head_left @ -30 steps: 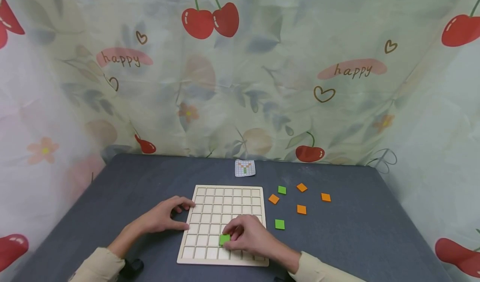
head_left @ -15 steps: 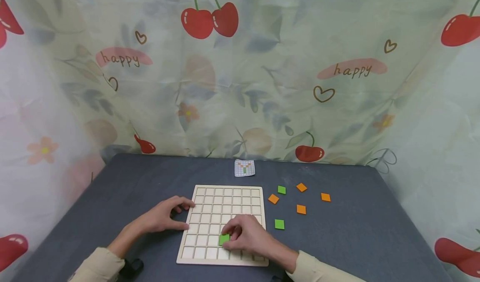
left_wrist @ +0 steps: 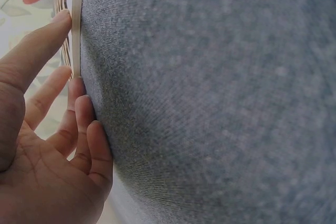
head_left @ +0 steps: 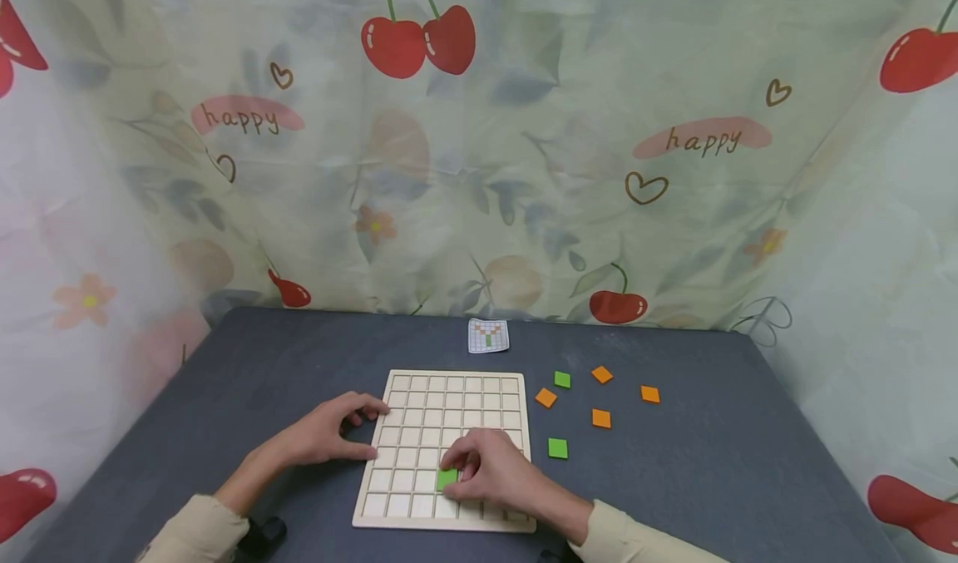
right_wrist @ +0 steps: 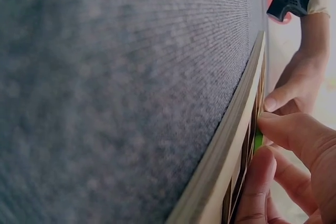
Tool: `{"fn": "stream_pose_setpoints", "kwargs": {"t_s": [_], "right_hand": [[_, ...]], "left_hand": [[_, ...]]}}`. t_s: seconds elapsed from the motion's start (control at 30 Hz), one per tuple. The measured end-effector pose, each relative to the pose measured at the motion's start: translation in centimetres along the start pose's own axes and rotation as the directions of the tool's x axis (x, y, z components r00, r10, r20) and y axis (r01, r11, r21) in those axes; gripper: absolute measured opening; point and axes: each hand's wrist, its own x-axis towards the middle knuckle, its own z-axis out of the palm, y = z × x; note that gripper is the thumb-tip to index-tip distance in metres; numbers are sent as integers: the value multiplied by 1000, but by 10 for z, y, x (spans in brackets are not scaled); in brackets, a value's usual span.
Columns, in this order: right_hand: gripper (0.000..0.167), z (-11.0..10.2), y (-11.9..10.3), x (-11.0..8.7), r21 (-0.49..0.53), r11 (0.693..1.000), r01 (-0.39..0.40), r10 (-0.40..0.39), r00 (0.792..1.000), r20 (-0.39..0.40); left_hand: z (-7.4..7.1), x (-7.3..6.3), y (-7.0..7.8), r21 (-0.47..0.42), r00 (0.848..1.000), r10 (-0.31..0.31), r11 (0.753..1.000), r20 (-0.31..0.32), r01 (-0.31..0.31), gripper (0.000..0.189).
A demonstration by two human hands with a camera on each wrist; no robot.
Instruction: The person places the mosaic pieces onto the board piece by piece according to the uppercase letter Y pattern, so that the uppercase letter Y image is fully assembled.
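Note:
A pale wooden grid board (head_left: 410,436) lies on the dark cloth-covered table. Over its lower middle, my right hand (head_left: 496,469) pinches a green square tile (head_left: 446,480) between thumb and fingers, right at one of the grid cells. In the right wrist view the green tile (right_wrist: 258,138) shows as a sliver between thumb and fingertips, down at the board's surface. My left hand (head_left: 329,432) touches the board's left edge with its thumb and forefinger tips. From the left wrist view, that hand's fingers (left_wrist: 44,43) lie loosely spread along the board's thin side.
Right of the board lie several loose orange tiles (head_left: 602,418) and two green tiles (head_left: 557,448). A small card (head_left: 488,336) printed with a coloured grid pattern lies behind the board. A patterned curtain (head_left: 479,155) rises behind the table.

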Motion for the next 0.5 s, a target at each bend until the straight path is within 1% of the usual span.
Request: {"fn": "stream_pose_setpoints", "kwargs": {"t_s": [0.27, 0.5], "right_hand": [[18, 0, 0, 2, -4, 1000, -11, 11, 1000, 3], [18, -3, 1, 1, 20, 999, -30, 30, 999, 24]], "left_hand": [[0, 0, 1, 5, 1000, -12, 1000, -2, 12, 56], [0, 0, 0, 0, 1000, -13, 1000, 1, 13, 55]]}}
